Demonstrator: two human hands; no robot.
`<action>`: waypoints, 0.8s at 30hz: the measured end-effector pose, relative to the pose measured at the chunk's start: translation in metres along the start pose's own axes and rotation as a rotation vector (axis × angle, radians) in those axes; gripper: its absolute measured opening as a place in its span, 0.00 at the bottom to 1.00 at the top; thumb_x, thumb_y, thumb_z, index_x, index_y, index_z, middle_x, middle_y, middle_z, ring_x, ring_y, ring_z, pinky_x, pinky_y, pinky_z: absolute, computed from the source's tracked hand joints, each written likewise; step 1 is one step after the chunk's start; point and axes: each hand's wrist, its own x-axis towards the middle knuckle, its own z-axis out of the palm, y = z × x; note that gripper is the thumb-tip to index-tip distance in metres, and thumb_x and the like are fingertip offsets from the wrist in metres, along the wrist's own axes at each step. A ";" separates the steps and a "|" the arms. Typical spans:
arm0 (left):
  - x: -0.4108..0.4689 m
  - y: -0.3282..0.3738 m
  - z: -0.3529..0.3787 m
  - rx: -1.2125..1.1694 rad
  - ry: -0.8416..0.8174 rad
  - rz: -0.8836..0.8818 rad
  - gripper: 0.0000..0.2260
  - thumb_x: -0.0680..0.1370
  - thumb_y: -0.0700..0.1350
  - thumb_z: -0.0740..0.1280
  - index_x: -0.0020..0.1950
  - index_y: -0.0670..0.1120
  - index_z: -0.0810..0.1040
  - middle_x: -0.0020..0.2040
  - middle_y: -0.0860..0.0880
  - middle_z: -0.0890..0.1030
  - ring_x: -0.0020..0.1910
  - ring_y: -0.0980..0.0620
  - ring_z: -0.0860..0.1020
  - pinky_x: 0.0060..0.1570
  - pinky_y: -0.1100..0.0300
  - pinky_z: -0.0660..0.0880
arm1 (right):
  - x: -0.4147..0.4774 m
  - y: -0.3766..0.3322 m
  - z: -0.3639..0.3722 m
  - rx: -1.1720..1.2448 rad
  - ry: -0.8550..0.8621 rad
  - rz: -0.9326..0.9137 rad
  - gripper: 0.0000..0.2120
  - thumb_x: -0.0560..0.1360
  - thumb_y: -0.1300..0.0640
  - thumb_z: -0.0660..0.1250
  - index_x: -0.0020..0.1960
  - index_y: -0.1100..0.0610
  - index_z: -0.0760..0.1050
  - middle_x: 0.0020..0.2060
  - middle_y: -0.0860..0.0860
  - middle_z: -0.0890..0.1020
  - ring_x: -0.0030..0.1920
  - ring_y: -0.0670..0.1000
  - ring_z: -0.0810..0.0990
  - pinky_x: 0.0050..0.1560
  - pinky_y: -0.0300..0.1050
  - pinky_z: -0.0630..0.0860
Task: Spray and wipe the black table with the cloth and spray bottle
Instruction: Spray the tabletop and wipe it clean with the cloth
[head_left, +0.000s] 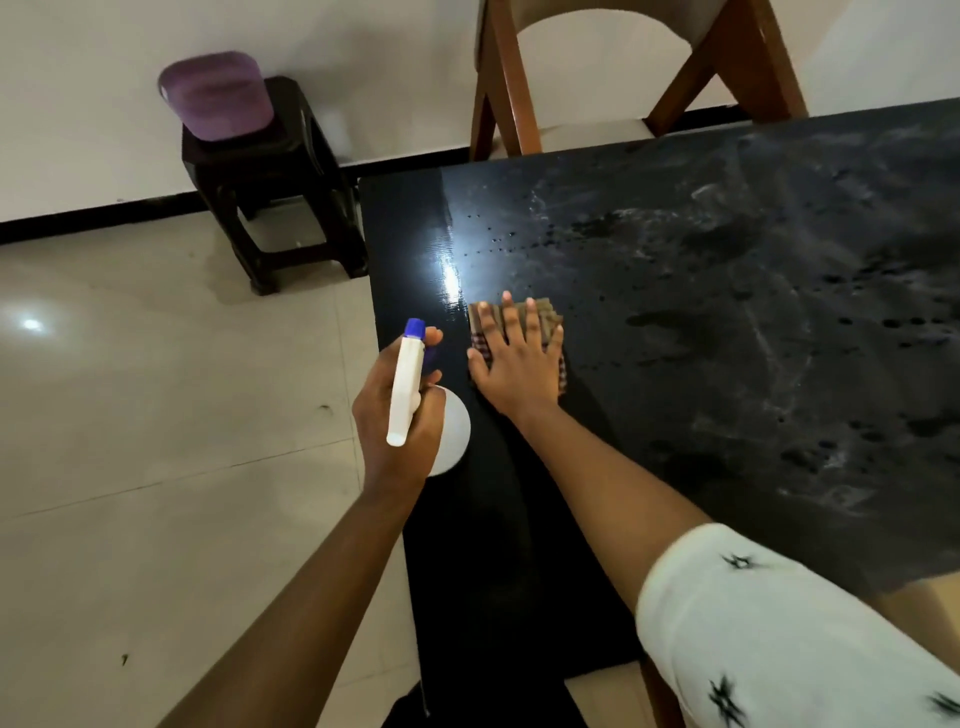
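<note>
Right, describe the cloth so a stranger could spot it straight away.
Find the black table; near its left edge the right hand presses flat on the cloth. It is the only checked fabric there, folded, beside the white spray bottle.

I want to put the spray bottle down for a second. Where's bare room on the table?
The table is bare right of the cloth up to the chair, though wet. A dry strip runs along its left edge beyond the spray bottle. Crowded only around the left hand and right hand.
</note>
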 end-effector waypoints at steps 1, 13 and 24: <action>0.006 -0.001 0.001 -0.002 0.006 -0.012 0.29 0.72 0.26 0.64 0.60 0.58 0.72 0.54 0.66 0.79 0.57 0.60 0.79 0.52 0.65 0.77 | 0.007 -0.002 -0.002 0.001 -0.002 0.001 0.32 0.79 0.39 0.50 0.79 0.46 0.43 0.79 0.51 0.45 0.77 0.58 0.40 0.72 0.66 0.38; 0.068 -0.016 0.010 -0.004 -0.013 0.035 0.21 0.72 0.31 0.63 0.63 0.47 0.73 0.56 0.53 0.79 0.59 0.51 0.79 0.55 0.53 0.79 | -0.064 0.013 0.017 -0.020 0.109 -0.062 0.32 0.76 0.39 0.52 0.78 0.47 0.53 0.77 0.53 0.57 0.76 0.59 0.55 0.70 0.68 0.53; 0.069 -0.024 0.008 0.046 0.002 0.088 0.25 0.71 0.32 0.63 0.62 0.56 0.72 0.55 0.61 0.78 0.56 0.58 0.78 0.52 0.59 0.80 | 0.087 -0.021 -0.012 0.023 -0.004 -0.053 0.32 0.80 0.39 0.49 0.79 0.46 0.43 0.79 0.52 0.45 0.77 0.57 0.40 0.71 0.66 0.38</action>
